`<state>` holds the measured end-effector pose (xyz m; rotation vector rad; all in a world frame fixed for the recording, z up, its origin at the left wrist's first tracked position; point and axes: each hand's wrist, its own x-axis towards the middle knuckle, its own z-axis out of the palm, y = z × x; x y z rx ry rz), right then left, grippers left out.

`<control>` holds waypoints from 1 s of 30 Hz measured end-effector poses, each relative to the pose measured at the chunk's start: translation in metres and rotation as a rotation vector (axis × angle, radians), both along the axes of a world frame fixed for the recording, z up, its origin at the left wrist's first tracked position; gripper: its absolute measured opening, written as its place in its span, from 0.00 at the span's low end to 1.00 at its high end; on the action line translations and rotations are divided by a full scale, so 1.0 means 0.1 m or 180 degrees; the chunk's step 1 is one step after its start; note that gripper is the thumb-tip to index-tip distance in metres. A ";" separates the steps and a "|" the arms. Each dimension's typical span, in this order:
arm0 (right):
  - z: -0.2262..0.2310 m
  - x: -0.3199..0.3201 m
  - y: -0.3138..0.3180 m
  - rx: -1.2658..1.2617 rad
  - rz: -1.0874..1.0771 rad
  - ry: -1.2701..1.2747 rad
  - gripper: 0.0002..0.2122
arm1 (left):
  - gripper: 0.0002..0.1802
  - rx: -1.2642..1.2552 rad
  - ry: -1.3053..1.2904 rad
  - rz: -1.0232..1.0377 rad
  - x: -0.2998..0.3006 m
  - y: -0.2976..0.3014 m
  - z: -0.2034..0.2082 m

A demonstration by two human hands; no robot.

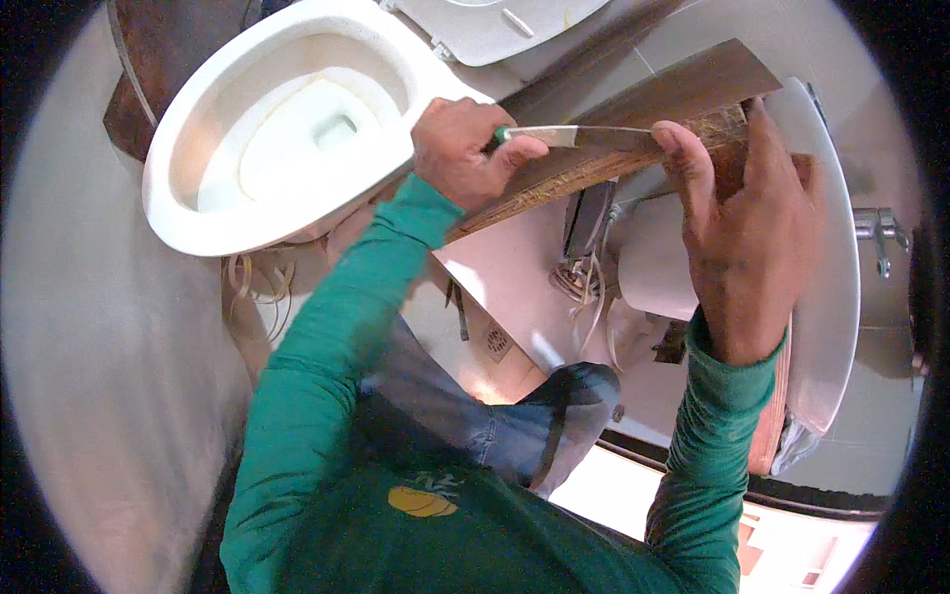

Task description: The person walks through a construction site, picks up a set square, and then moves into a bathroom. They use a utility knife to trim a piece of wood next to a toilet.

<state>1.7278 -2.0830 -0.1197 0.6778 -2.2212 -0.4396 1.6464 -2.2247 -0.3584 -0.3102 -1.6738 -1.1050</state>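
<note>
My left hand (470,153) is closed round one end of a thin, flat blade-like tool (549,136), green at my fist, then whitish, then narrow and grey. Its exact kind is hard to make out. The tool lies across a long brown wooden board (683,89) with a rough, yellowish cut edge. At the tool's far end my right hand (747,213) presses its thumb, while its fingers curl over the board's upper right part. The board slants from lower left to upper right, between the toilet and the sink. Part of its lower end is hidden behind my left hand.
A white toilet bowl (287,129) stands at the left, its seat lid (495,25) above. On the right is a white sink (831,287) with a metal tap (879,230). Thin hoses (594,307), a floor drain (497,342) and a dark tool (458,307) lie low down.
</note>
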 end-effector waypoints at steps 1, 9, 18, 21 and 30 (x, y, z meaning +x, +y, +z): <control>0.00 0.00 0.01 -0.0008 0.0015 -0.0009 0.27 | 0.29 -0.0128 -0.0035 0.0016 -0.01 -0.06 0.02; -0.02 0.02 0.03 -0.0120 0.0054 -0.0269 0.28 | 0.28 -0.0247 -0.0053 -0.0033 0.01 -0.13 0.01; -0.05 -0.05 0.01 0.0127 0.0307 0.0155 0.27 | 0.30 0.0223 -0.0055 -0.0094 0.02 0.11 -0.05; -0.02 -0.01 -0.01 0.0168 0.0143 0.0201 0.27 | 0.29 0.0241 -0.0190 -0.0188 0.08 0.17 -0.06; -0.04 0.02 0.05 -0.0031 0.0276 0.0058 0.28 | 0.27 -0.0214 0.0178 0.0174 0.00 -0.09 0.04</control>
